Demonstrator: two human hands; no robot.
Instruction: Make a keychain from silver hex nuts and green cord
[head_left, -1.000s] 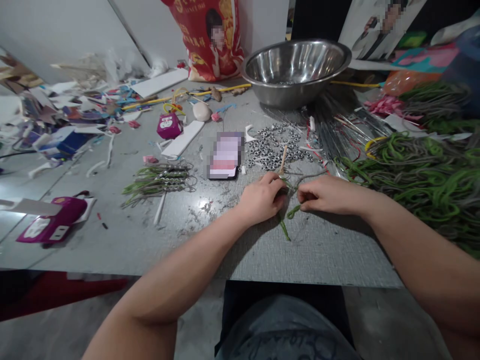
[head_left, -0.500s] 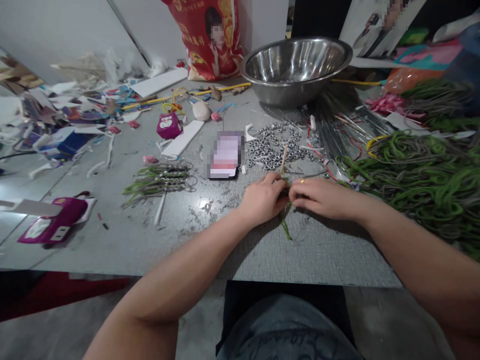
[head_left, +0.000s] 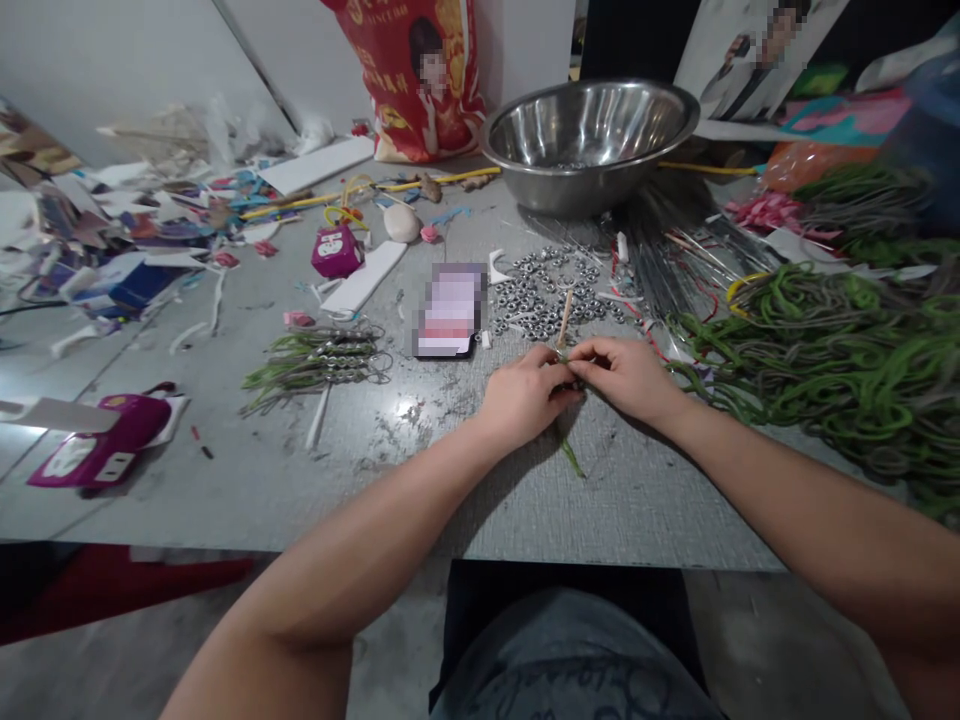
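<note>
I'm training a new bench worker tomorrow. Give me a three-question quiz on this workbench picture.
1. True or false: the left hand and right hand meet at one green cord.
2. What lies nearest beyond the hands? A) scissors B) a pile of metal nuts C) a hammer
3. Fill in: the steel bowl stands at the table's ____ edge.

Key: 1 true; 2 B; 3 far

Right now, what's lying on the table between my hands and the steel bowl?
In the head view, a scatter of small metal nuts and a thin wooden stick lie before the steel bowl.
</note>
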